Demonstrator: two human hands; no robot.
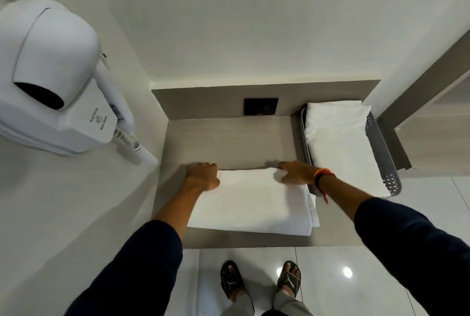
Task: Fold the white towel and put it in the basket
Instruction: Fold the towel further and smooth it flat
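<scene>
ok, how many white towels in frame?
2. One folded towel on the counter, both hands on its far edge. One towel in the grey basket at right. More may be hidden beneath it.

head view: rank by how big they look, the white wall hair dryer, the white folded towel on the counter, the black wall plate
1. white wall hair dryer, though nearness to the camera inflates it
2. white folded towel
3. black wall plate, clearly smallest

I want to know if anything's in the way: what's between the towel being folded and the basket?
Nothing in the way, in the head view. The white towel on the shelf lies right beside the basket, near the right hand.
</scene>
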